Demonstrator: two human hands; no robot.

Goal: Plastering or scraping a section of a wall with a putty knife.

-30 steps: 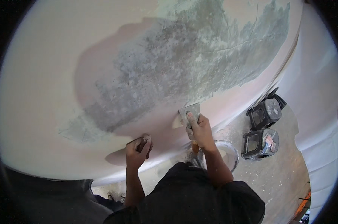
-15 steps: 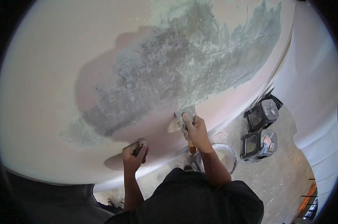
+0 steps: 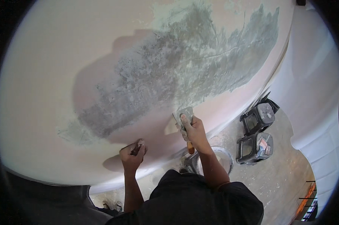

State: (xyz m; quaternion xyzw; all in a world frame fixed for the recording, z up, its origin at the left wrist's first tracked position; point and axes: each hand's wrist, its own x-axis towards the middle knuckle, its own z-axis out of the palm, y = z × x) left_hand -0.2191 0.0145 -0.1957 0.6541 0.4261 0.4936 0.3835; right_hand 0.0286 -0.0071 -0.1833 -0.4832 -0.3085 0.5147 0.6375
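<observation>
My right hand (image 3: pixel 196 132) grips a putty knife (image 3: pixel 184 112) with a wide metal blade and an orange-brown handle end. The thumb presses on the blade, which lies at the lower edge of a rough grey-green patch (image 3: pixel 218 69) on the large, curved, pale pink surface (image 3: pixel 45 82). Lower and to the left, my left hand (image 3: pixel 130 159) is closed round a small dark brown piece (image 3: pixel 138 147); the fingers hide most of it, so its kind is unclear. That hand is close to the pale surface below the patch; whether it touches cannot be made out.
Behind my right forearm stands a round bucket (image 3: pixel 231 160) with a whitish rim. Two dark plastic stools (image 3: pixel 266 112) are on the spattered floor (image 3: pixel 278 176), the nearer bearing small pinkish pieces (image 3: pixel 264 144). White sheeting (image 3: pixel 315 86) hangs at the right. Shoes (image 3: pixel 118 206) show at lower left.
The view has shifted slightly, so the stools and the patch sit a little further left. Both hands keep their grips, and the blade stays near the patch's lower edge.
</observation>
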